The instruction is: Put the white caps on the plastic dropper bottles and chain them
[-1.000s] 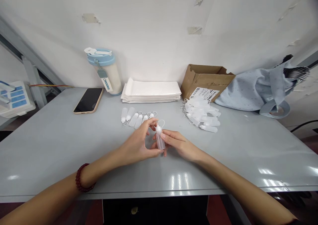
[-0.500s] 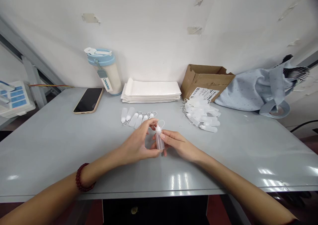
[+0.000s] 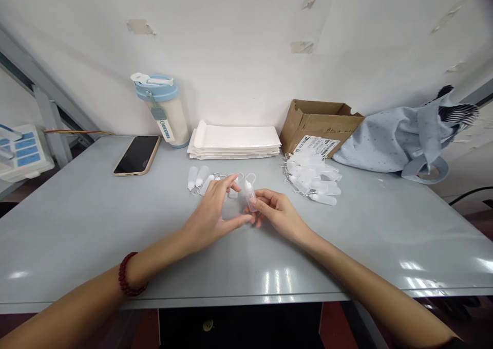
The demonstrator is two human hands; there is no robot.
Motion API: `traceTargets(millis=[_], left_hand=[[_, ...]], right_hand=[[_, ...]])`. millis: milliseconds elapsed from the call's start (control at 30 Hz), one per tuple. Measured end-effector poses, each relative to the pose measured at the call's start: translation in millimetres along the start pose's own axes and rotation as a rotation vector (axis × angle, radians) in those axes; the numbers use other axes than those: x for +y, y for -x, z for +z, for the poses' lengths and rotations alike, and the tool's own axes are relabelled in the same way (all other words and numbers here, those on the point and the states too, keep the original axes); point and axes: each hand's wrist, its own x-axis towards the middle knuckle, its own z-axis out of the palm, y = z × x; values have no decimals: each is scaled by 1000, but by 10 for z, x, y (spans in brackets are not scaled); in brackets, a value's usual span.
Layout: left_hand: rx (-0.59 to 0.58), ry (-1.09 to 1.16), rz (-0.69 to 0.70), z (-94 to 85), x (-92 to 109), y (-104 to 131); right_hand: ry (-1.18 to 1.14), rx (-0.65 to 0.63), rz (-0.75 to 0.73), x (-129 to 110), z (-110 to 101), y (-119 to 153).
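Between the thumb and fingers of my right hand [image 3: 275, 210] is a small translucent squeeze bottle [image 3: 250, 195] with a white pointed cap and a thin loop tether. It leans slightly left at the top. My left hand [image 3: 215, 210] is beside it, thumb and fingers spread apart in a C shape; the thumb tip is close to the bottle's lower end. Behind the left hand lies a row of similar bottles [image 3: 202, 176], some partly hidden by the fingers. To the right, a loose pile of such bottles [image 3: 313, 177] rests on the grey table [image 3: 115, 225].
A brown cardboard box [image 3: 323, 128] stands behind the pile, with a light blue cloth bag [image 3: 385, 138] to its right. White padded envelopes [image 3: 236, 137] are stacked at the wall. Further left are a tumbler [image 3: 165, 112] with a blue lid and a phone [image 3: 137, 155].
My left fingers have opened away from the bottle. With the bottle in it, my right hand has shifted slightly right and away from me, and the bottle now tilts more.
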Motion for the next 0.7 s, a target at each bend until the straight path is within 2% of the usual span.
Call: traceTargets(millis=[200,400,500,700], left_hand=[[129,12,-78,-21,-30,-2],[148,69,-167,-27,-8,-19],[159,84,-181,-30,-11,-24],[203,102,-181,-43,-53,-47]], right_hand=[[11,146,103,31,-39,-130],[49,243,116,34,-6,-273],[58,232,107,39,-16,-344],[80,120,146,39,-22,-403]])
